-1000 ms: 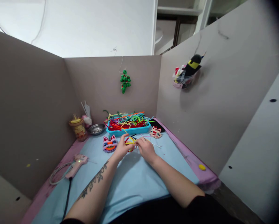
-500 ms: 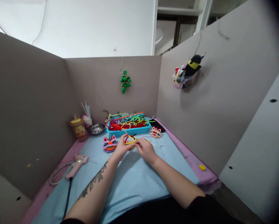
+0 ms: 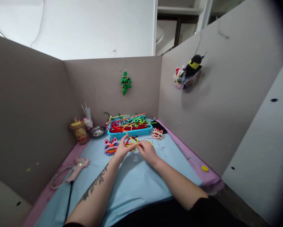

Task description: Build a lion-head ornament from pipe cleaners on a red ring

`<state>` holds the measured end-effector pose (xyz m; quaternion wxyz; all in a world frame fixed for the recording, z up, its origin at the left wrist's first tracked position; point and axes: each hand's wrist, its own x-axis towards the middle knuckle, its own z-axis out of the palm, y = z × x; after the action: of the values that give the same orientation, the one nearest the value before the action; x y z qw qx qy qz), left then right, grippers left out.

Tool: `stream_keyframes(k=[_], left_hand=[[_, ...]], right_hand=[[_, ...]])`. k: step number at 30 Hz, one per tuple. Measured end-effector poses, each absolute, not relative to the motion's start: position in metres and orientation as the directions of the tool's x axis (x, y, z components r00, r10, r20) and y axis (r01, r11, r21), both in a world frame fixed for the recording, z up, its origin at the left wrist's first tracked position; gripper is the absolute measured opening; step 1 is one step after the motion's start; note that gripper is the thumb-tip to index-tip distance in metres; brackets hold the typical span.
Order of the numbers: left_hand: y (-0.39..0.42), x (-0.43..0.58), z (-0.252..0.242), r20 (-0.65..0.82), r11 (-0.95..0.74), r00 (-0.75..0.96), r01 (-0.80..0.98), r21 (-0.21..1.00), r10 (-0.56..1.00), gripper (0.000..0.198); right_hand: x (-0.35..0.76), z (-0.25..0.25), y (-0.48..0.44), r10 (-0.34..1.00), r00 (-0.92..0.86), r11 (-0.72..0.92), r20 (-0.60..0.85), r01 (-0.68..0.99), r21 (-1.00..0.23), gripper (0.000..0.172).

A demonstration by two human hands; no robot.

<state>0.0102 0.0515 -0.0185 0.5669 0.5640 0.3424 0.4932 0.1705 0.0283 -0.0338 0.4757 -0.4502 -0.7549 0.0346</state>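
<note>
Between my hands, over the middle of the blue cloth, is a round piece of bent red and yellow pipe cleaners (image 3: 133,139). My left hand (image 3: 124,148) grips its left and lower side, with the thumb and fingers on the strands. My right hand (image 3: 146,151) pinches the piece at its right edge, fingers drawn together. A purple and orange animal face (image 3: 111,147) made of pipe cleaners lies just left of my left hand. Beyond my right hand lies a cream and red face (image 3: 157,134).
A blue tray (image 3: 119,135) heaped with coloured pipe cleaners stands behind. At left are a pink glue gun (image 3: 78,169) with its cable, a metal bowl (image 3: 97,131) and a lidded cup (image 3: 80,132). A yellow disc (image 3: 205,168) lies right. Grey panels enclose the table.
The fingers of my left hand have shifted slightly on the red and yellow piece, which has turned a little. My right hand keeps its pinch. The view has moved slightly.
</note>
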Motion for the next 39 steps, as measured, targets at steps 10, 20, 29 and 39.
stream_keyframes(k=[10, 20, 29, 39], left_hand=[[0.053, 0.010, -0.020, 0.217, -0.199, 0.205, -0.106, 0.974, 0.954, 0.086], [0.052, 0.010, -0.020, 0.184, -0.151, 0.239, -0.148, 0.977, 0.953, 0.084], [0.057, 0.010, -0.021, 0.160, -0.106, 0.155, -0.308, 0.945, 0.975, 0.090], [0.050, 0.028, -0.028, 0.228, -0.188, 0.113, -0.287, 0.939, 0.967, 0.102]], right_hand=[[0.167, -0.028, 0.020, 0.725, -0.188, 0.602, 0.662, 0.640, -0.478, 0.010], [0.163, -0.031, 0.025, 0.798, -0.069, 0.558, 0.599, 0.461, -0.690, 0.011], [0.166, -0.035, 0.035, 0.865, 0.148, 0.453, 0.479, 0.179, -0.873, 0.018], [0.161, -0.038, 0.037, 0.887, 0.203, 0.415, 0.414, 0.037, -0.909, 0.021]])
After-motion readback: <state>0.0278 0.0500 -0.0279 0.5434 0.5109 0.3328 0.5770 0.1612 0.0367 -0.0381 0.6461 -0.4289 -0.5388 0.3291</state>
